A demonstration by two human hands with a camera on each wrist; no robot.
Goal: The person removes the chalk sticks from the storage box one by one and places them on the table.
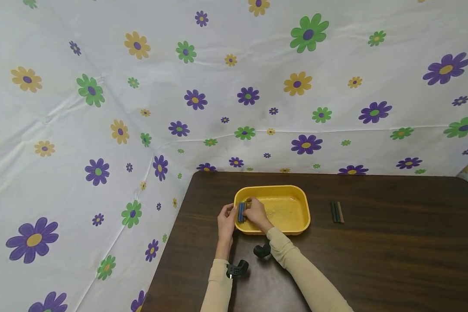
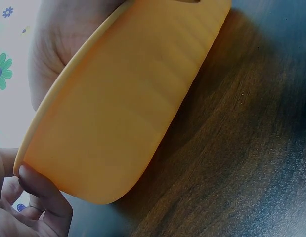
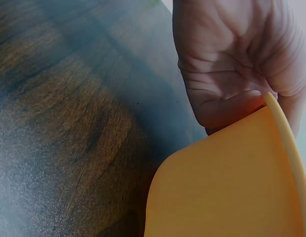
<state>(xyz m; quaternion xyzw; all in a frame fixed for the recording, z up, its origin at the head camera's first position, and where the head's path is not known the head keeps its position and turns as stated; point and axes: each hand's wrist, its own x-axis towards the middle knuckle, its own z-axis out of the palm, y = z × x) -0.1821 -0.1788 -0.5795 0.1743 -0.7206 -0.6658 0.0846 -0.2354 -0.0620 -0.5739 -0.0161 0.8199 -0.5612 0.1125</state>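
Observation:
A yellow plastic tray [image 1: 288, 211] stands on the table. My left hand [image 1: 226, 219] grips its left end; in the left wrist view the fingers [image 2: 46, 200] pinch the rim from outside. Inside the tray, at its left end, blue sticks [image 1: 241, 212] lie side by side. My right hand [image 1: 256, 213] reaches over the front rim and pinches a thin brownish stick [image 1: 246, 206] beside the blue ones. From the right wrist the tray wall [image 3: 222, 182] hides the sticks, and the left hand's palm [image 3: 227, 59] shows at the rim.
To the right of the tray, two dark sticks [image 1: 335, 212] and a brown stick [image 1: 340, 212] lie together on the dark wooden table [image 1: 394, 242]. A flower-printed white sheet [image 1: 234, 86] hangs behind and to the left. Black wrist cameras [image 1: 238, 269] sit on both arms.

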